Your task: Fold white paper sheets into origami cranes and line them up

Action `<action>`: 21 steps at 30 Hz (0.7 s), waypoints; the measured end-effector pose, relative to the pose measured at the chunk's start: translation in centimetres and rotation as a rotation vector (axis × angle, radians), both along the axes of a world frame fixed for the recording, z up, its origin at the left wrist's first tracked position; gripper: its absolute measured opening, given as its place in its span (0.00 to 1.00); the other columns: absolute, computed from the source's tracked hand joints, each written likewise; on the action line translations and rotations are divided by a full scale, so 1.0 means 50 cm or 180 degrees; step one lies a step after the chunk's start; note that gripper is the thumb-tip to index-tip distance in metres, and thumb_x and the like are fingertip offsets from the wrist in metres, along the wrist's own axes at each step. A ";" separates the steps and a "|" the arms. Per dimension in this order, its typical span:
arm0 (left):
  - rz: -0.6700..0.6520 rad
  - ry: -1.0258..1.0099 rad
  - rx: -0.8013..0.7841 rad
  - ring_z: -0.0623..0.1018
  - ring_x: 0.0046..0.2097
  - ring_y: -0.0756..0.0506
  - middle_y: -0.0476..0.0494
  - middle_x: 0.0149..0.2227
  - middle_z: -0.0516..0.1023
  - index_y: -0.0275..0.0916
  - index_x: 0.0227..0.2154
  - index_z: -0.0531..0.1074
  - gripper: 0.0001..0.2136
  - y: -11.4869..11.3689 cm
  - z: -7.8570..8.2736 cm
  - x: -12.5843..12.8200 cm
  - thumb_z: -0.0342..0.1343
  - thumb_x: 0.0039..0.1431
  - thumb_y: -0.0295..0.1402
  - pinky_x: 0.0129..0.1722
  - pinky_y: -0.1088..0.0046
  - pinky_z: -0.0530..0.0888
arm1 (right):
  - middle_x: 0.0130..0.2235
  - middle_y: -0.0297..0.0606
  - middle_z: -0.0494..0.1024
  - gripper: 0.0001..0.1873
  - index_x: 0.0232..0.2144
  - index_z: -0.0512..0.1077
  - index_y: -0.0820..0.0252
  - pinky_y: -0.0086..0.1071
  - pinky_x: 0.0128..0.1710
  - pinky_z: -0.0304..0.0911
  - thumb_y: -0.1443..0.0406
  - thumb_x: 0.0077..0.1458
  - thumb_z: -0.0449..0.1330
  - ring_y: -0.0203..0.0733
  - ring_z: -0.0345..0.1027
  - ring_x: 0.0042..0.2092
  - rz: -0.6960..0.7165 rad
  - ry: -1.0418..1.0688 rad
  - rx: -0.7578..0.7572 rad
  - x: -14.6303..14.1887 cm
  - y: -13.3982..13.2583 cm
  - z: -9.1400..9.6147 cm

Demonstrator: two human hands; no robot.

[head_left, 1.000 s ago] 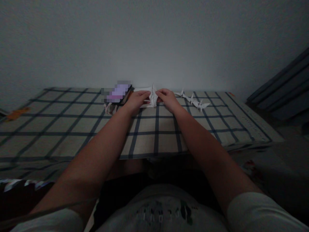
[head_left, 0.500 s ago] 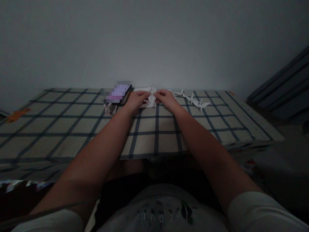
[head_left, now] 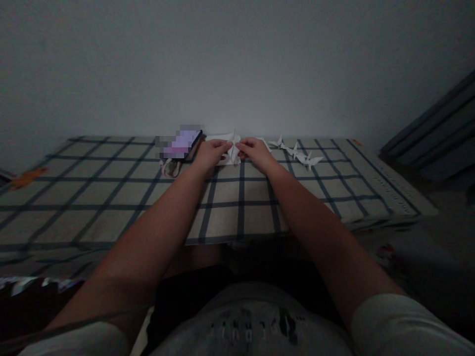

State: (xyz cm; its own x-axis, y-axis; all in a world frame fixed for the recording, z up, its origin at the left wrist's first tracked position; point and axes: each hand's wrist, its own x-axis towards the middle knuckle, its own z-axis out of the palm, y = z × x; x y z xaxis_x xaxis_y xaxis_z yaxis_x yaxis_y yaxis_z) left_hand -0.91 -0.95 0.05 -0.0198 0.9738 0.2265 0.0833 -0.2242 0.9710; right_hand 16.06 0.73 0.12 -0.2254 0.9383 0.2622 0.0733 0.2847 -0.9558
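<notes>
A folded white paper piece (head_left: 233, 148), pointed at its top like an origami crane in the making, stands between my two hands. My left hand (head_left: 212, 152) pinches its left side between thumb and fingertips. From the right, my right hand (head_left: 255, 151) grips the other side the same way, fingers curled. White paper sheets (head_left: 218, 137) lie flat behind and beneath the hands, partly covered by them. To the right of my right hand, finished paper cranes (head_left: 296, 152) sit in a slanting row on the cloth.
A phone (head_left: 182, 143) with a lit, blurred screen rests at the left, a pale strap (head_left: 169, 168) beside it. The checked tablecloth (head_left: 222, 217) covers the table, which meets a plain wall (head_left: 237, 64). An orange shape (head_left: 28, 178) lies far left.
Both hands keep nearly the same place and grip. The fingertips and the folded paper shift only very slightly.
</notes>
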 end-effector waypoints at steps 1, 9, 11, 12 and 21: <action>-0.0028 0.0012 0.0002 0.72 0.33 0.48 0.45 0.30 0.76 0.37 0.28 0.76 0.15 0.001 -0.001 -0.001 0.66 0.48 0.45 0.34 0.71 0.69 | 0.27 0.33 0.75 0.09 0.29 0.73 0.60 0.24 0.29 0.65 0.61 0.57 0.64 0.32 0.67 0.30 0.0006 -0.0012 0.0010 0.001 0.001 -0.001; -0.0188 0.0026 -0.0209 0.75 0.35 0.46 0.44 0.31 0.79 0.38 0.30 0.78 0.16 0.002 -0.003 -0.003 0.68 0.44 0.45 0.35 0.71 0.70 | 0.30 0.31 0.73 0.07 0.32 0.75 0.59 0.28 0.36 0.63 0.61 0.56 0.63 0.34 0.65 0.33 -0.0280 -0.0080 0.0341 0.008 0.012 -0.004; -0.0173 0.0065 -0.0256 0.75 0.34 0.47 0.44 0.31 0.79 0.38 0.29 0.78 0.15 0.001 -0.002 -0.002 0.68 0.45 0.44 0.34 0.72 0.70 | 0.28 0.31 0.72 0.06 0.29 0.74 0.60 0.28 0.36 0.63 0.63 0.56 0.62 0.33 0.64 0.32 -0.0257 -0.0094 0.0365 0.007 0.011 -0.003; -0.0173 0.0078 -0.0273 0.75 0.34 0.47 0.44 0.31 0.79 0.38 0.29 0.78 0.14 0.000 -0.002 -0.002 0.68 0.45 0.44 0.33 0.72 0.70 | 0.27 0.30 0.72 0.06 0.28 0.74 0.60 0.28 0.35 0.62 0.64 0.56 0.62 0.32 0.63 0.30 -0.0254 -0.0089 0.0354 0.006 0.011 -0.003; -0.0329 0.0149 -0.0425 0.74 0.29 0.48 0.45 0.28 0.79 0.38 0.27 0.79 0.12 0.005 -0.010 -0.001 0.68 0.45 0.42 0.32 0.71 0.72 | 0.28 0.30 0.72 0.05 0.32 0.73 0.59 0.24 0.28 0.61 0.63 0.56 0.62 0.31 0.64 0.30 -0.0290 0.0189 0.0107 0.003 0.009 0.000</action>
